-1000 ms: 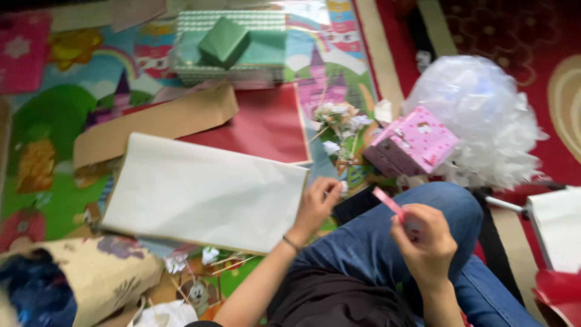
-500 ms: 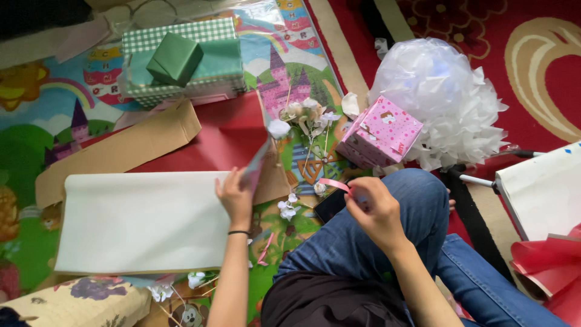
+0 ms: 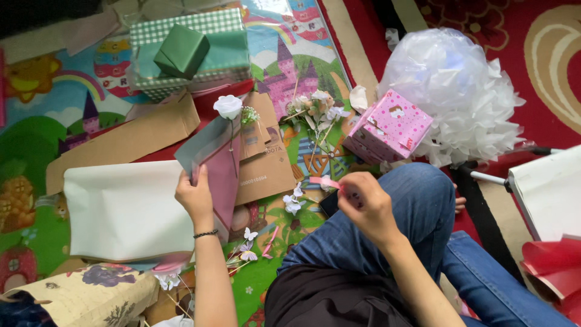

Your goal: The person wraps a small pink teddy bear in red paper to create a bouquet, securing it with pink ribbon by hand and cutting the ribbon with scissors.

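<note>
Left hand (image 3: 196, 197) first: its fingers (image 3: 203, 175) are closed around the near edge of a folded paper sheet (image 3: 215, 160), grey-blue outside and dusty pink inside, held up off the floor with a white flower (image 3: 228, 106) on a thin stem lying along it. Right hand (image 3: 366, 206) now: fingers (image 3: 351, 188) pinched shut on a small pink strip (image 3: 321, 181) that sticks out to the left, just above the knee of the blue jeans (image 3: 417, 212).

Moving outward, a large white sheet (image 3: 121, 209) lies flat to the left of the left hand, brown cardboard (image 3: 266, 169) just behind the held paper. More loose flowers (image 3: 318, 106) sit farther back on the colourful play mat (image 3: 36, 121). Right of them, a pink dotted box (image 3: 390, 130) leans against a white plastic puff (image 3: 451, 91). Far left, a small green box (image 3: 181, 51) rests on a green checked box (image 3: 230, 54).
</note>
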